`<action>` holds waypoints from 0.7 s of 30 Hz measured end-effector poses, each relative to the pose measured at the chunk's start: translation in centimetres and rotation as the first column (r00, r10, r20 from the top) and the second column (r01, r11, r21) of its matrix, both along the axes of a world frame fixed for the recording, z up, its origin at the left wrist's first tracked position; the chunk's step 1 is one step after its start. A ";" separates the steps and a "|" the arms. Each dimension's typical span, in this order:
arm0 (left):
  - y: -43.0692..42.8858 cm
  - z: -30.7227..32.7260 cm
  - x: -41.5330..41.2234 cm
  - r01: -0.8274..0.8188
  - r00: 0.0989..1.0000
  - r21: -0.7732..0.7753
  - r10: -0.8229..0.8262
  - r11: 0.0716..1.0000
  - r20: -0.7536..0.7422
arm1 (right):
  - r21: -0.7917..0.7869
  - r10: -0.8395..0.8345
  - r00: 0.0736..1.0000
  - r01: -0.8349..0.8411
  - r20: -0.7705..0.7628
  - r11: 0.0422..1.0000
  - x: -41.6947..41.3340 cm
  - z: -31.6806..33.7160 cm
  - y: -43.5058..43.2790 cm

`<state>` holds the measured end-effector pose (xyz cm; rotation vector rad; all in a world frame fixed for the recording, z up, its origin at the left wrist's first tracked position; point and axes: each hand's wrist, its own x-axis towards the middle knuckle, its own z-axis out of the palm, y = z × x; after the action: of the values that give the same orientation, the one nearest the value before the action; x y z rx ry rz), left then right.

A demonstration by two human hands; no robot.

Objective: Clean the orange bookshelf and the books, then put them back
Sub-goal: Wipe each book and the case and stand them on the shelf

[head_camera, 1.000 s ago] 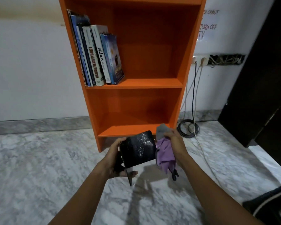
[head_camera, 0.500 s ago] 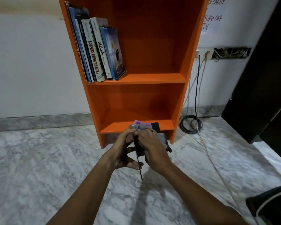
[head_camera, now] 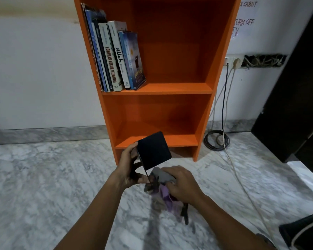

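Head view, near to far. Right hand (head_camera: 181, 183) curled around a bunched grey-and-purple cloth (head_camera: 165, 194), just under the book's lower corner. Left hand (head_camera: 130, 170) pinching a thin black book (head_camera: 154, 150) by its spine edge, thumb below, fingers above, upright above the marble floor (head_camera: 43, 177), in front of the bottom board of the orange bookshelf (head_camera: 170, 89). Cover dark, glossy, round-cornered, no dust visible. Farther back, a row of books (head_camera: 116, 56) standing on the middle shelf, leaning toward the left wall. Probably well along: those shelved, this one left to wipe and put back.
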<state>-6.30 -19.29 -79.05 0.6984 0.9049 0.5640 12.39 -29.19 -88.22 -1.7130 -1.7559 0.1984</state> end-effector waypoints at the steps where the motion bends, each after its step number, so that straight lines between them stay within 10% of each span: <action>1: -0.1 0.0 0.0 -0.011 1.000 0.000 0.011 1.000 -0.002 | 0.084 -0.024 1.000 0.024 0.005 0.996 -0.3 1.0 0.2; 5: -0.8 -0.4 0.7 0.119 0.993 -0.043 -0.120 0.992 -0.019 | 0.353 -0.107 0.989 0.064 0.103 0.933 -2.0 4.5 1.9; 10: -2.5 0.2 2.9 0.389 0.921 -0.045 -0.389 0.920 0.006 | 0.148 -0.295 0.882 0.258 0.368 0.955 -1.6 5.1 2.6; 14: -2.7 0.4 3.0 0.414 0.910 -0.034 -0.413 0.910 0.045 | 0.274 -0.378 0.787 0.273 0.488 0.922 -0.2 4.8 2.7; 18: -2.5 1.2 3.0 0.292 0.956 -0.021 -0.292 0.956 -0.006 | 0.310 -0.444 0.839 0.352 0.314 0.883 3.0 4.7 2.7; 21: -2.4 0.3 2.7 0.227 0.973 -0.061 -0.230 0.972 -0.035 | 0.176 -0.439 0.894 0.448 -0.092 0.876 3.7 4.3 1.8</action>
<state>-3.57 -21.69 -78.74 0.7535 0.8622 0.3184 16.10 -27.44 -83.89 -1.8922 -1.2531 -0.1303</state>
